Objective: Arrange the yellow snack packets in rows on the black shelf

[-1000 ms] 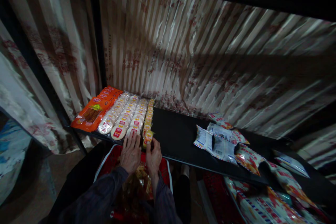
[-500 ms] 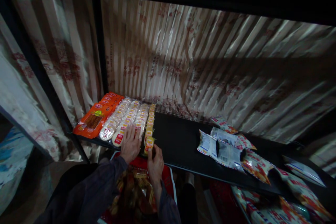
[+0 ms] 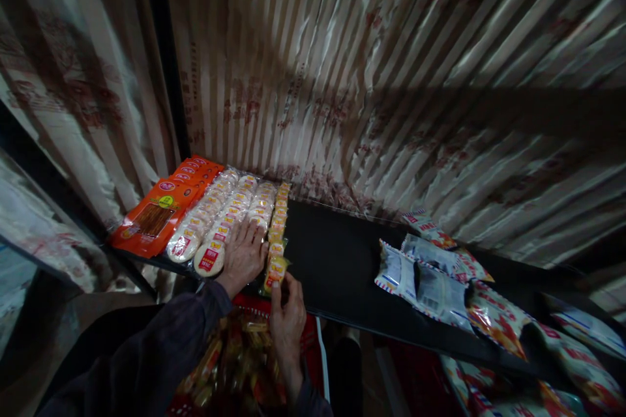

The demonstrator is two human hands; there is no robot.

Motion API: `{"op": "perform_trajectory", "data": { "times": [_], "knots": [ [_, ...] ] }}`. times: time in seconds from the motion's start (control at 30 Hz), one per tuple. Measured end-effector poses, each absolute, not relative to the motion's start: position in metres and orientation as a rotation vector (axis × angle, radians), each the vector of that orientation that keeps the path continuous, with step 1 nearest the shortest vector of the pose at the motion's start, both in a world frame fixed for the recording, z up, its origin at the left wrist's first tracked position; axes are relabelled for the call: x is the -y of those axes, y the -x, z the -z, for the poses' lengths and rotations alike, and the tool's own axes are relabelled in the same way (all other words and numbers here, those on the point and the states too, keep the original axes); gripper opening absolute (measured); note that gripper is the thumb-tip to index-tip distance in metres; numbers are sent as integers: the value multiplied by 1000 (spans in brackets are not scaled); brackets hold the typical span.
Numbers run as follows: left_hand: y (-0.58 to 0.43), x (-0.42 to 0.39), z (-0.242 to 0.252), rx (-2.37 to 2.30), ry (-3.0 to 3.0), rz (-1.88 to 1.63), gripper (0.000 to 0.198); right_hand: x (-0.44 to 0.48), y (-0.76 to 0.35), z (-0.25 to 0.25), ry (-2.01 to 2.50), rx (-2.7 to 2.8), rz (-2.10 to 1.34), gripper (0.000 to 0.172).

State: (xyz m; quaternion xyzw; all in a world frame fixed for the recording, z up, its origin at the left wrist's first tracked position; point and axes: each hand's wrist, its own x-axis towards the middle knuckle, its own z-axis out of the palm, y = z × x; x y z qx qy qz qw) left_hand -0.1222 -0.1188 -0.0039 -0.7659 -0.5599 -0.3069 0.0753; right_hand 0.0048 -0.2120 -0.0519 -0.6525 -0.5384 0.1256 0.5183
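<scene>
My left hand (image 3: 243,257) lies with fingers stretched out over the front of the rows of round white crackers in clear wrappers (image 3: 210,258). Just to its right, my right hand (image 3: 288,313) pinches the near end of a small yellow snack packet (image 3: 277,268), thumb on its front edge. That packet sits at the front of a narrow row of overlapping yellow packets (image 3: 278,218) on the black shelf (image 3: 332,254). Part of the cracker rows is hidden beneath my left hand.
Flat orange snack bags (image 3: 151,218) overlap at the shelf's left end. Scattered white-and-red snack bags (image 3: 496,316) lie on the right. Below the front edge stands a red crate (image 3: 313,345) with wrapped snacks inside. A black post (image 3: 166,45) and striped curtain (image 3: 332,78) border the shelf.
The view has tilted down and shifted slightly. My right hand has set the front yellow packet lower against its row; my left hand stays on the crackers.
</scene>
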Motion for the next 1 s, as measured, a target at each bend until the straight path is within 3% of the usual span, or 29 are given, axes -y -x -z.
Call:
{"op": "perform_trajectory", "data": {
  "times": [0.5, 1.0],
  "knots": [
    [120, 113, 5, 1702, 2282, 829, 48, 216, -5, 43, 1559, 1230, -410, 41],
    [120, 153, 1, 1595, 2306, 1092, 44, 209, -13, 39, 1519, 1065, -602, 48]
  ]
}}
